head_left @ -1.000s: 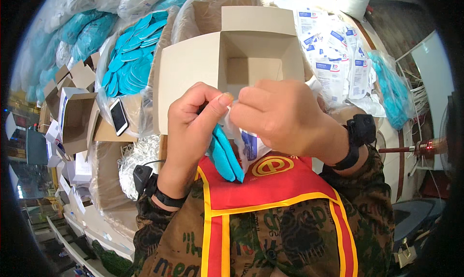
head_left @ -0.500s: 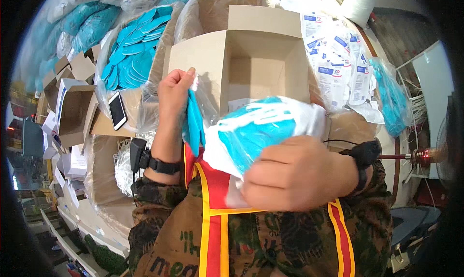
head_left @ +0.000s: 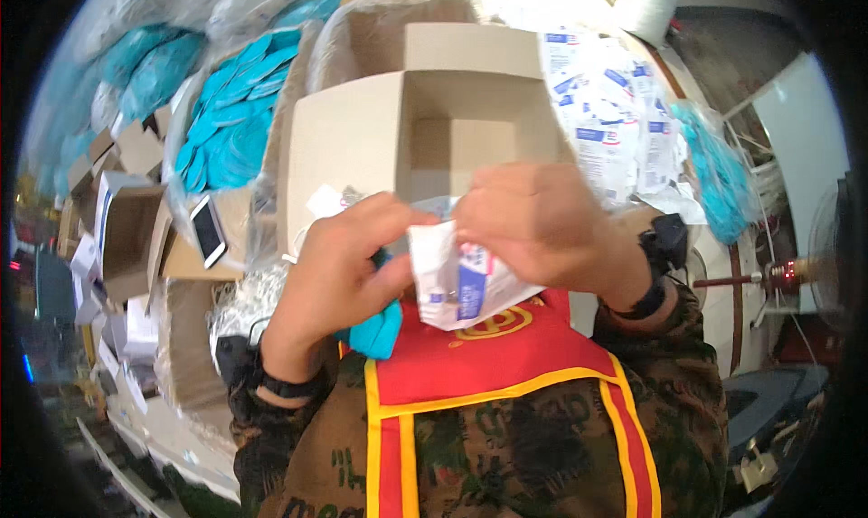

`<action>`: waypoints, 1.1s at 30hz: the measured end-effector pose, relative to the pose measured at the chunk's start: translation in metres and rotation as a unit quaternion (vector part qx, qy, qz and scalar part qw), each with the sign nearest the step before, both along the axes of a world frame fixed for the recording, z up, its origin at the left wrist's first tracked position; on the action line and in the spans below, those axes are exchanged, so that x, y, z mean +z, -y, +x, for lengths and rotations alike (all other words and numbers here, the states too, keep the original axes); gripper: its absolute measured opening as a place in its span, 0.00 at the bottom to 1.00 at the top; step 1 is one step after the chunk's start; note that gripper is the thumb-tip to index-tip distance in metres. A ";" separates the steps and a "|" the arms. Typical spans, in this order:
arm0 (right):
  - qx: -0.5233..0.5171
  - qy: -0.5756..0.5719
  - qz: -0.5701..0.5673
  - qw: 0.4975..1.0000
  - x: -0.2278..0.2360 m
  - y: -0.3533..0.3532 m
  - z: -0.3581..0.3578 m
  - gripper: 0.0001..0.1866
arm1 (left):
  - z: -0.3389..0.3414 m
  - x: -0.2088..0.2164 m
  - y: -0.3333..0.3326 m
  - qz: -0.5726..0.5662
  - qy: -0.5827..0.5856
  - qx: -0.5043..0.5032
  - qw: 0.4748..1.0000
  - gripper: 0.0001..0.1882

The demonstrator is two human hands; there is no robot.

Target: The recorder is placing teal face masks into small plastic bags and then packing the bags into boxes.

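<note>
Clenched fingers of the right hand [head_left: 533,220], slightly blurred, grasp the upper right edge of a white-and-blue packet [head_left: 470,287], which hangs between the two hands in front of the wearer's chest. Left hand [head_left: 348,256]: fingers and thumb are curled around a teal piece [head_left: 375,333], most of which is hidden by the hand; its free part hangs below the palm. The left forefinger reaches to the packet's upper left corner, and whether it pinches the film or merely rests against it cannot be told.

Spatial relation: the teal piece lies to the left of the packet and a little lower, close beside it. The left hand is the nearer to the teal piece, the right hand the firmer on the packet. The packet's lower edge slants, its right end higher than its left; its long axis cannot be judged, since the right hand covers the upper part. The long axis of the teal piece is likewise concealed.

Surroundings: an open carton [head_left: 348,147] stands just beyond both hands, the right hand overlapping its opening in view. A heap of teal pads [head_left: 235,111] lies to the far left, loose packets [head_left: 601,134] to the far right, and a phone [head_left: 208,232] left of the carton
</note>
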State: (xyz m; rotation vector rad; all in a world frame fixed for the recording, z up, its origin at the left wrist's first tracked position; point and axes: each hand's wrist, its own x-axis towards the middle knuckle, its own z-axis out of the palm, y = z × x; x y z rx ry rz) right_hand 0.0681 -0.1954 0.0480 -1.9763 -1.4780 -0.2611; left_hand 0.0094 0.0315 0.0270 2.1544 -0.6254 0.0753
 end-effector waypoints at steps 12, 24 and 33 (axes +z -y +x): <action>0.006 -0.050 0.094 0.994 -0.012 0.005 0.005 0.05 | 0.005 0.001 -0.002 -0.135 -0.170 -0.005 0.976 0.11; 0.006 -0.038 0.060 0.997 -0.020 -0.013 0.001 0.06 | -0.001 0.003 0.016 -0.006 -0.115 0.012 0.993 0.15; -0.092 -0.171 0.005 0.981 -0.023 0.020 0.002 0.09 | -0.006 0.000 -0.001 -0.147 -0.149 0.104 0.972 0.09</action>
